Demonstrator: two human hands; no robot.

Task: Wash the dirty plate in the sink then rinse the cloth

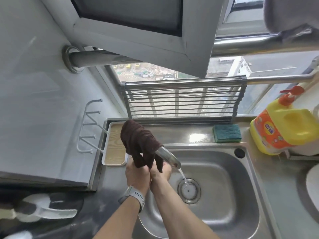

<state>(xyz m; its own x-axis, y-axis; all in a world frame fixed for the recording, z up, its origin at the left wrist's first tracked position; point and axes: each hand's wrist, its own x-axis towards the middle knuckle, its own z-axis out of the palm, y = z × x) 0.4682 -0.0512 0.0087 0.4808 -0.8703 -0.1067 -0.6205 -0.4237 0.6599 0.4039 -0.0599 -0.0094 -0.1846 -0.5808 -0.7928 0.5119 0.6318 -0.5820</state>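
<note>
Kitchen wall: pale grey panel filling the left of the frame, with a white hook rack (89, 128) fixed at middle left.
Window: an open grey-framed window (138, 26) across the top centre, with a metal bar rack (181, 100) standing against the glass below it.
Sink: my steel sink (224, 195) takes up the lower right of the frame, its round drain (189, 189) near the centre; I see no plate in the basin.
Detergent: a yellow bottle with an orange pump (283, 130) stands at the right edge, on the counter beside the sink.
Tray: a white tray with a wood-look base (114, 145) sits left of the tap, at frame centre-left.
Cloth: the dark brown cloth (139, 142) is draped over the tap (168, 156) at frame centre, its ends hanging down into my hands.
Left hand: my left hand (138, 175), wrist in a pale watch (133, 197), is closed in a fist around the left hanging end of the cloth.
Right hand: my right hand (161, 172), pressed against the left, is curled closed on the right hanging end.
Sponge: a green and yellow sponge (227, 133) lies on the ledge behind the sink, right of centre.
Water: a thin stream (183, 175) runs from the spout into the drain.
</note>
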